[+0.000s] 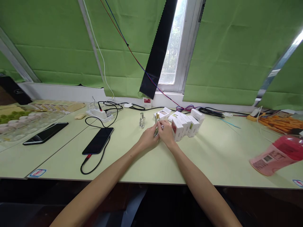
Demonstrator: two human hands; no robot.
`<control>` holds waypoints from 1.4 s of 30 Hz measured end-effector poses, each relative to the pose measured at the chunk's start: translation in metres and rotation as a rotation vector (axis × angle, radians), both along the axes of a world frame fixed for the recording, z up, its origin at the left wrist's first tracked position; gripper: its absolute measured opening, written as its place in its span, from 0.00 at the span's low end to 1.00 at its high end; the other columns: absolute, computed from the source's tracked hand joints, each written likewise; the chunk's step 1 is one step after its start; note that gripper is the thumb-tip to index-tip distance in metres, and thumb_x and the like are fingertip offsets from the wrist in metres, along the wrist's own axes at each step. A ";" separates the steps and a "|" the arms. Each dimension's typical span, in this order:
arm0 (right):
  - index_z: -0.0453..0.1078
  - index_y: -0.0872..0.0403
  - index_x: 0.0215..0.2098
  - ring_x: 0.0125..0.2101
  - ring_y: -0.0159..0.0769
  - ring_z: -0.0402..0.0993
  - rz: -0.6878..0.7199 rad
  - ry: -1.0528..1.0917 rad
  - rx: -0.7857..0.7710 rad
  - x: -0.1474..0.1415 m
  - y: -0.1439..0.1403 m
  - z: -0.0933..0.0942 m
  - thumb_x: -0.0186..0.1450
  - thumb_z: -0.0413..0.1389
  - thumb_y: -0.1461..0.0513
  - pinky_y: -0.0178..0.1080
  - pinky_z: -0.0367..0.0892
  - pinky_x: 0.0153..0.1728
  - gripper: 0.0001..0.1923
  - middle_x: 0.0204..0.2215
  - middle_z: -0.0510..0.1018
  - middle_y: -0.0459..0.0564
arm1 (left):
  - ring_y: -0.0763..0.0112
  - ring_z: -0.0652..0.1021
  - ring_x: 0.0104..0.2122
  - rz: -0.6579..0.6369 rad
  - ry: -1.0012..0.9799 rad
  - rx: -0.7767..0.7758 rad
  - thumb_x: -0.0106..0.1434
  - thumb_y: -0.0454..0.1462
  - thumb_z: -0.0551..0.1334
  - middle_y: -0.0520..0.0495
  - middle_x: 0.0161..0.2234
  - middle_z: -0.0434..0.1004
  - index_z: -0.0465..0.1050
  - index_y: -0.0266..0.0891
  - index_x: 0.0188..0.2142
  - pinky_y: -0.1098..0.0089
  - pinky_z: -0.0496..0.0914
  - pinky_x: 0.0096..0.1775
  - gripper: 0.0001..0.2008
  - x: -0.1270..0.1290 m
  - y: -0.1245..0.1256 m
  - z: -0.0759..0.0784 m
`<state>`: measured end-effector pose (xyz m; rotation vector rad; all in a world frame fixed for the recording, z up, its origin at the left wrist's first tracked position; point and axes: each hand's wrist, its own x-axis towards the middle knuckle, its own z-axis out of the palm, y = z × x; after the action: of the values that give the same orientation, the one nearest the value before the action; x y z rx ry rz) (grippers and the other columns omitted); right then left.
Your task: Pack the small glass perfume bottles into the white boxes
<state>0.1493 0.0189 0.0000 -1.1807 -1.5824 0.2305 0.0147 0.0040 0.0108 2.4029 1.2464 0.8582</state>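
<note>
Both hands, left [147, 138] and right [167, 134], close together on one small bottle [156, 131] (partly hidden); a second bottle [142, 120] stands untouched; boxes [187, 124] wait alongside.

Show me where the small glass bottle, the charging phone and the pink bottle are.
small glass bottle [142, 121], head view, on its clear body.
charging phone [98, 140], head view, on its dark screen.
pink bottle [276, 155], head view, on its lying side.

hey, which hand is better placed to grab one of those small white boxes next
Probably the right hand. It sits right beside the row of small white boxes, nearly touching the nearest one. The left hand lies farther away, on the other side of the small bottle that both hands grip.
</note>
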 end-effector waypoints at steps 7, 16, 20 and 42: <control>0.75 0.53 0.35 0.38 0.41 0.74 0.001 -0.005 0.007 0.000 0.002 -0.001 0.73 0.50 0.61 0.42 0.68 0.43 0.13 0.36 0.78 0.54 | 0.64 0.75 0.30 0.008 0.007 -0.001 0.65 0.36 0.57 0.45 0.34 0.79 0.67 0.36 0.59 0.69 0.61 0.30 0.23 0.001 0.000 0.000; 0.74 0.53 0.34 0.37 0.41 0.73 -0.005 -0.008 0.013 0.000 0.002 -0.001 0.73 0.50 0.61 0.42 0.67 0.42 0.13 0.35 0.78 0.53 | 0.63 0.76 0.31 0.003 0.003 0.000 0.65 0.36 0.57 0.44 0.36 0.80 0.66 0.37 0.60 0.68 0.62 0.31 0.24 0.000 0.001 -0.001; 0.74 0.53 0.34 0.37 0.41 0.73 0.001 -0.013 0.006 0.000 0.001 0.000 0.73 0.50 0.61 0.42 0.67 0.43 0.13 0.35 0.78 0.53 | 0.63 0.75 0.30 0.000 0.018 0.007 0.65 0.36 0.57 0.44 0.37 0.80 0.66 0.36 0.60 0.68 0.60 0.30 0.24 0.000 0.001 -0.001; 0.75 0.53 0.35 0.38 0.42 0.74 0.001 -0.020 0.003 0.001 0.003 -0.002 0.73 0.50 0.61 0.42 0.68 0.44 0.13 0.36 0.78 0.54 | 0.62 0.76 0.30 0.006 0.039 -0.007 0.64 0.35 0.58 0.43 0.38 0.81 0.64 0.36 0.62 0.68 0.61 0.30 0.26 0.001 0.002 -0.001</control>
<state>0.1506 0.0219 -0.0024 -1.1830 -1.6001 0.2176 0.0158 0.0059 0.0097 2.4225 1.2698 0.8114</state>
